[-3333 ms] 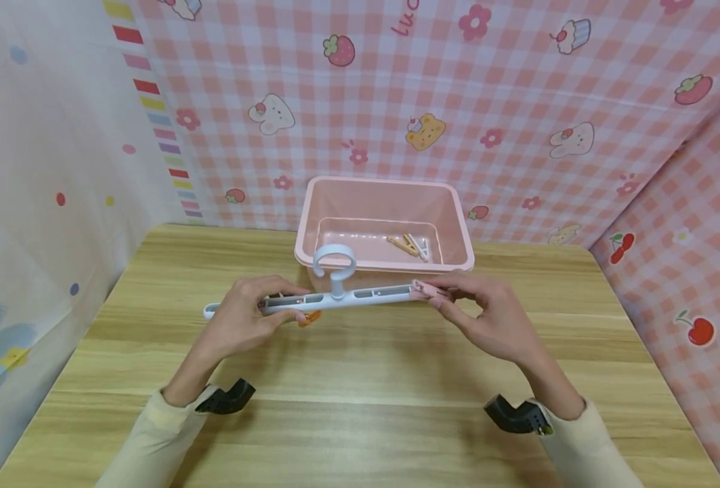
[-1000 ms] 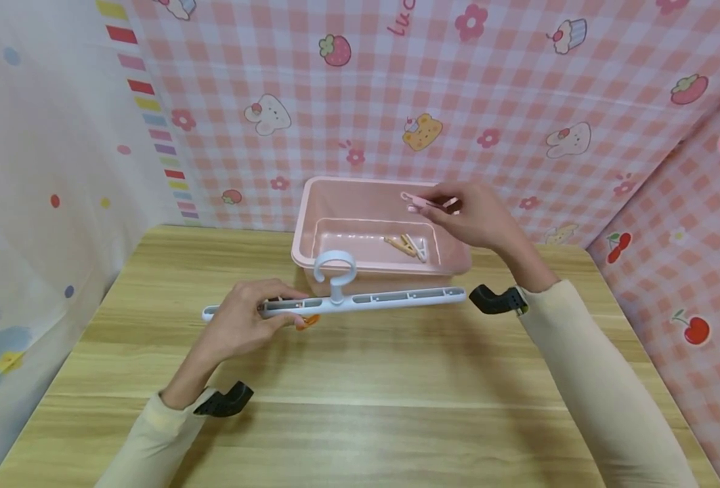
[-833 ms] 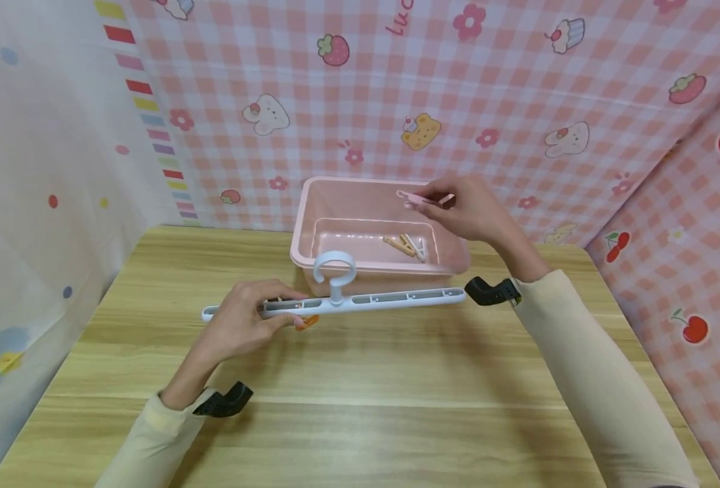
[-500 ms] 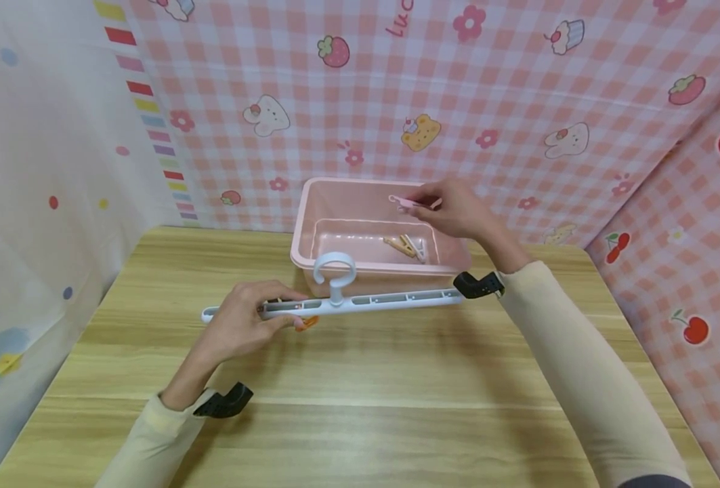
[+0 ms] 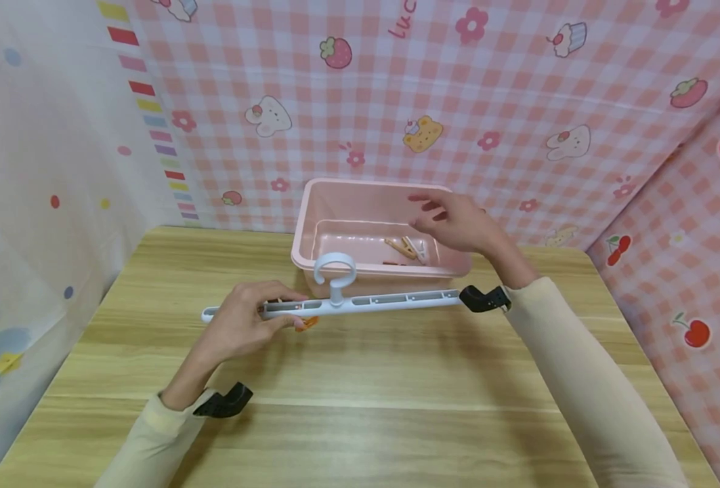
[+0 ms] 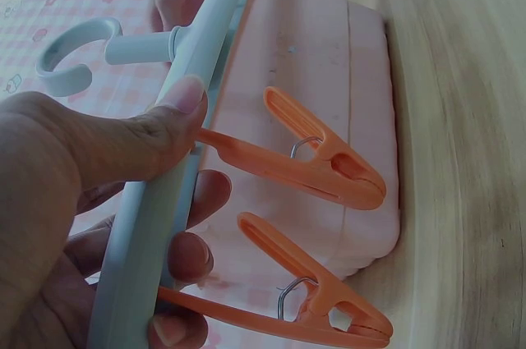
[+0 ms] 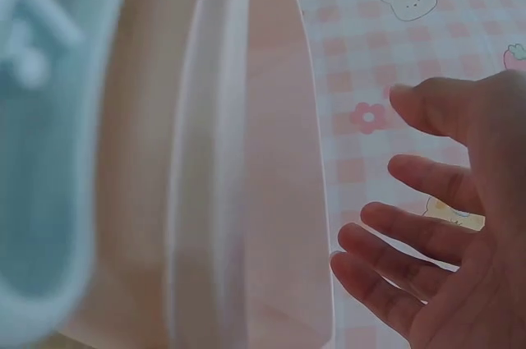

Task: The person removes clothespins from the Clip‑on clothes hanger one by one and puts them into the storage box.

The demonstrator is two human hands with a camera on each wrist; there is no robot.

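Note:
My left hand [image 5: 252, 314] grips the left half of a pale blue clothes hanger [image 5: 396, 299], thumb on one side and fingers on the other. The hanger's hook [image 5: 337, 261] points up in the head view. Two orange clothespins [image 6: 320, 168] hang from the hanger beside my left fingers; one orange clothespin [image 5: 306, 324] peeks out below it in the head view. Over the right side of a pink bin [image 5: 299, 254], my right hand [image 5: 457, 220] hovers with fingers spread and nothing in them. Inside the bin lie a tan clothespin [image 5: 400, 249] and pale clothespins [image 5: 419, 251], partly overlapping.
The bin stands at the back of a wooden table [image 5: 360, 407], against a pink checked cloth [image 5: 360, 102]. A small reddish piece [image 5: 393, 263] shows just behind the bin's front rim. The hanger is held in front of the bin.
My right hand took a pink clothespin off the hanger's right end, carried it over the bin and let it go. My left hand and the hanger stayed nearly still.

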